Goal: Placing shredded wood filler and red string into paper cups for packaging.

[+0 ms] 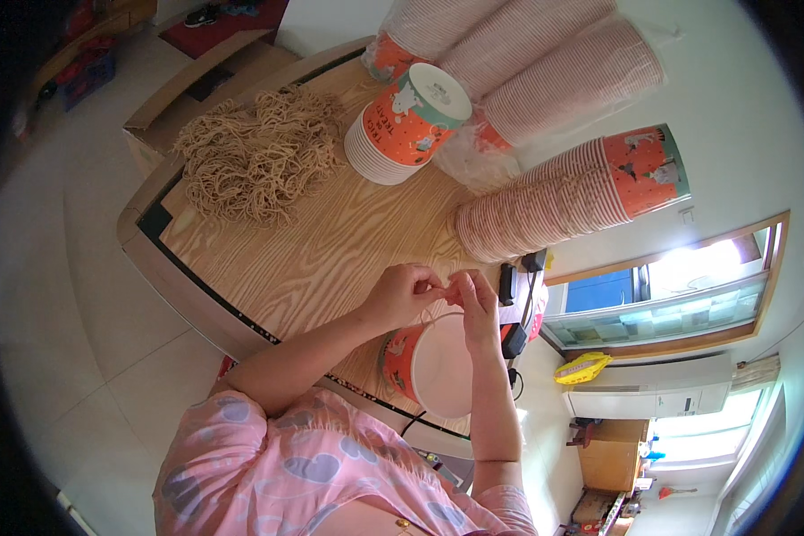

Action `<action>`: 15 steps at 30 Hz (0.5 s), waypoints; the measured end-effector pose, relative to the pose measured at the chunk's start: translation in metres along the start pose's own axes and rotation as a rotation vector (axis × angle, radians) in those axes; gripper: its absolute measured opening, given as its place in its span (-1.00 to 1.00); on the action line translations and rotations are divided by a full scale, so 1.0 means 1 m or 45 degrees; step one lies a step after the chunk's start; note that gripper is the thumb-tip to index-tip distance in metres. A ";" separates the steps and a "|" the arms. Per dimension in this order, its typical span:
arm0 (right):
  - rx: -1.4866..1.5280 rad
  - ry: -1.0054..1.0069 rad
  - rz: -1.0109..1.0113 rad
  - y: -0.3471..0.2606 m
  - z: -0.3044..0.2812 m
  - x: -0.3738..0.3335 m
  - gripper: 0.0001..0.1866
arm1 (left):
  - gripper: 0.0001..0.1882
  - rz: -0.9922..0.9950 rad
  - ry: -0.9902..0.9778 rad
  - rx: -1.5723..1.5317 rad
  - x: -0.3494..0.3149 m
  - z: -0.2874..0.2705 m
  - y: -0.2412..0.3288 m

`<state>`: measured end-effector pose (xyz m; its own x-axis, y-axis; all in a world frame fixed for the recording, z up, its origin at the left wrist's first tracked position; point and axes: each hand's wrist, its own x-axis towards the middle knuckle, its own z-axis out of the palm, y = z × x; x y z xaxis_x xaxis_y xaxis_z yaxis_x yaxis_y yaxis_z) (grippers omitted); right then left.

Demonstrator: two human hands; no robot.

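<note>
Above the rim of an orange paper bucket (406, 362), my left hand (406, 291) and my right hand (475, 302) meet fingertip to fingertip. Both are closed in a pinch on a thin tan cord, of which only a short strand shows under the fingers at the bucket's rim. The bucket lies tipped near the table's front edge, its white inside facing right. A large loose heap of the same cord (257, 156) lies at the far left of the table. The cord's ends are hidden by my fingers.
On the wood-grain table (317, 259) stands a short upside-down stack of orange buckets (402, 125). A long nested stack (554, 196) leans to the right. Plastic-wrapped stacks (567, 85) fill the back. Black plugs and cables (514, 339) lie beside my right hand. An open cardboard box (196, 85) adjoins the far-left corner.
</note>
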<state>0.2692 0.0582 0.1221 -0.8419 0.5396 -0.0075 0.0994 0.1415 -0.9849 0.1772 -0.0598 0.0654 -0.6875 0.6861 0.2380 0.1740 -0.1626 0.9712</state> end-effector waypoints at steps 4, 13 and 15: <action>-0.086 -0.007 0.022 -0.005 0.004 -0.001 -0.83 | -0.84 -0.048 -0.009 -0.012 0.000 -0.002 -0.002; -0.344 -0.003 0.030 0.006 -0.007 -0.003 -0.92 | -0.84 -0.084 -0.054 0.005 -0.003 -0.007 0.006; -0.446 0.010 -0.015 0.003 -0.003 -0.004 -0.85 | -0.83 -0.079 -0.043 -0.003 -0.003 -0.005 0.002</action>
<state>0.2743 0.0595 0.1199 -0.8401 0.5423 0.0060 0.2670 0.4232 -0.8658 0.1758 -0.0659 0.0667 -0.6725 0.7187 0.1767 0.1301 -0.1203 0.9842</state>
